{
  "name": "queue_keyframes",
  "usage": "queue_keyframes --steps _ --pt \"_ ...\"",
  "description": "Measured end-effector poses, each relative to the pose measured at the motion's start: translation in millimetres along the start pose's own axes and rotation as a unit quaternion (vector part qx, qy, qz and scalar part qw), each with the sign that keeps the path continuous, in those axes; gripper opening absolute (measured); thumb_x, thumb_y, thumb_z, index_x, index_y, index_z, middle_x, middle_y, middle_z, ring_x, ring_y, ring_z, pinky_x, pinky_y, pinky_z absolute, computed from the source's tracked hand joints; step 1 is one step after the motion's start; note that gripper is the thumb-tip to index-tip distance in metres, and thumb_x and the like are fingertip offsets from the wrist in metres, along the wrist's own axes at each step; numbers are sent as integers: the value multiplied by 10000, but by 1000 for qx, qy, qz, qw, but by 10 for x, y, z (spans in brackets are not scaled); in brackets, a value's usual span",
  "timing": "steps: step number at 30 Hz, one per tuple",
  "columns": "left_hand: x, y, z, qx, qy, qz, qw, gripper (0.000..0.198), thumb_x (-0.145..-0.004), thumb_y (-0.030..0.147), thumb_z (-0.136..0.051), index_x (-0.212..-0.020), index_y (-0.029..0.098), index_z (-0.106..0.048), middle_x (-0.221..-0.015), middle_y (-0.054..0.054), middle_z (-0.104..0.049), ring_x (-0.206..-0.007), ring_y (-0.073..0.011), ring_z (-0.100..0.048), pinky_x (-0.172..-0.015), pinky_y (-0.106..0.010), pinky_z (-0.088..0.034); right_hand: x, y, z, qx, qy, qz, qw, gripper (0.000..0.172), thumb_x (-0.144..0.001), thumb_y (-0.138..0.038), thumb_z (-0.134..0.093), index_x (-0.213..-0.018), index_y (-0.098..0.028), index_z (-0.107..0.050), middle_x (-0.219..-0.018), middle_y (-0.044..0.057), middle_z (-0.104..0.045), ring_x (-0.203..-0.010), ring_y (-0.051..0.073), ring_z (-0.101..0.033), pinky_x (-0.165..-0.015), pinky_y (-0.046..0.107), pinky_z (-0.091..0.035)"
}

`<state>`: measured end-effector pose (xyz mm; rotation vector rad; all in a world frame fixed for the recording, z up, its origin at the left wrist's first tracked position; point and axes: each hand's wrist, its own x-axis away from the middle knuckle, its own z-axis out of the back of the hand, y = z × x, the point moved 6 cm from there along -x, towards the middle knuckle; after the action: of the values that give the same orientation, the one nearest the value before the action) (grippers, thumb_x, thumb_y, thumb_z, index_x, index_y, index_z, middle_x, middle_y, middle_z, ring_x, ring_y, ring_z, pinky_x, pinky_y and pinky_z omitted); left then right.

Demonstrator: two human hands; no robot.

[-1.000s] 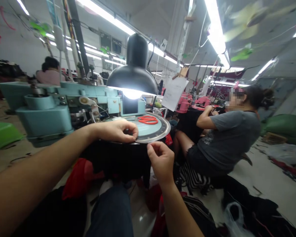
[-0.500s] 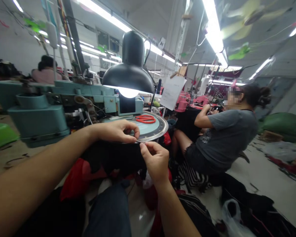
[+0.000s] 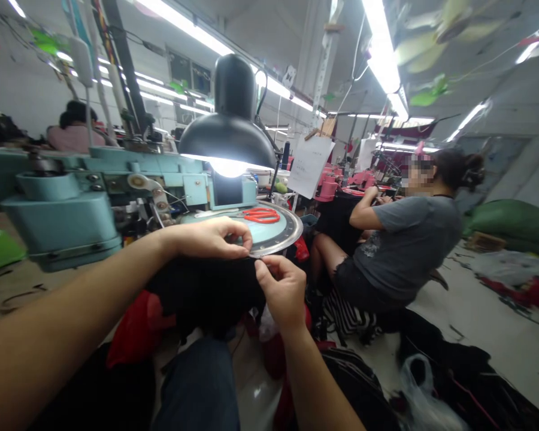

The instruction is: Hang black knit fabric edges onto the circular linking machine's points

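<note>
My left hand (image 3: 206, 238) and my right hand (image 3: 281, 293) both pinch the edge of a black knit fabric (image 3: 202, 293) at the rim of a round metal linking-machine dial (image 3: 290, 230). Their fingertips nearly meet there. The fabric hangs in a dark mass below the dial, and my fingers hide part of the rim. Red-handled scissors (image 3: 261, 216) lie on the dial's pale blue top, beyond my hands. The teal machine body (image 3: 58, 227) stands to the left of the dial.
A black desk lamp (image 3: 228, 120) shines down over the dial. To the right, a seated co-worker (image 3: 404, 245) works at a similar station. Red cloth (image 3: 135, 329) and a plastic bag (image 3: 424, 389) lie low down near my lap and on the floor.
The whole view has shifted left and slightly up. My right hand has closed in toward my left hand along the dial's rim, narrowing the gap between their fingertips.
</note>
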<state>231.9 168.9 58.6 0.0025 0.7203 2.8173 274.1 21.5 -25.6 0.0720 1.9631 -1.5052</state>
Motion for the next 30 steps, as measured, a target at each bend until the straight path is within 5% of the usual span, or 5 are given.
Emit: queue_keyframes --steps 8,23,30 --pt "-18 -3 7 -2 7 21 1000 248 -818 404 -615 -829 160 -656 -780 6 -598 -737 -138 -514 -687 -214 -411 -8 8 66 31 49 19 998 156 -800 -307 -670 -778 -157 -706 -644 -7 -628 -567 118 -518 -547 242 -441" --pt "-64 17 -11 -9 6 29 1000 260 -804 419 -608 -829 164 -652 -761 10 -584 -718 -140 -496 -651 -219 -394 -55 119 -25 -70 -41 -52 995 202 -769 -329 -727 -849 -150 -775 -764 39 -757 -680 176 -657 -672 294 -537" --pt "-52 31 -2 -43 11 23 999 271 -841 413 -577 -884 164 -674 -821 -8 -633 -764 -151 -551 -701 -217 -441 -57 60 3 -52 -5 -42 998 215 -799 -344 -692 -764 -142 -755 -672 19 -714 -613 156 -609 -615 272 -503"
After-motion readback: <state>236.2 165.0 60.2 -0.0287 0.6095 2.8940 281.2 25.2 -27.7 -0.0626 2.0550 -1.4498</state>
